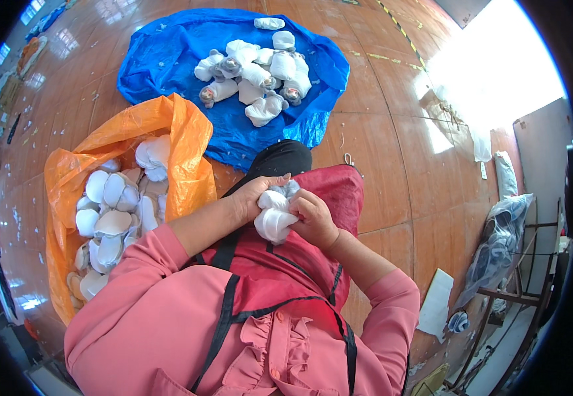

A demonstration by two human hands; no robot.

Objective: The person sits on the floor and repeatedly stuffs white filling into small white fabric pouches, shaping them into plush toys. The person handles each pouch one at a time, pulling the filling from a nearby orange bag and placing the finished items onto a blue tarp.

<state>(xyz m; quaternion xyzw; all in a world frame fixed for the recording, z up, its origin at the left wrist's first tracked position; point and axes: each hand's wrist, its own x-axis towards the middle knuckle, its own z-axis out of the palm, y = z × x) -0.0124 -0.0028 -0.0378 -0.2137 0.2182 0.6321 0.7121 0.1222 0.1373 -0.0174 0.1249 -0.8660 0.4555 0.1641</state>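
Note:
Above my lap I hold a soft white padded piece (274,224) with a grey fluffy part at its upper end. My left hand (254,197) grips it from the left, with the thumb stretched along the top. From the right, my right hand (313,218) pinches its edge between closed fingers. Just left of my left arm stands an orange woven sack (192,135), its mouth folded open, full of white and beige rounded pads (113,223). Beyond my knees a blue woven sheet (161,72) carries a heap of white padded pieces (253,74), several showing grey fluffy ends.
A red apron (332,191) covers my lap. The floor is reddish-brown tile (382,158) with scattered white scraps. At the right stand a metal frame (517,297), a clear plastic bag of dark things (497,247) and a white sheet (437,302) on the floor.

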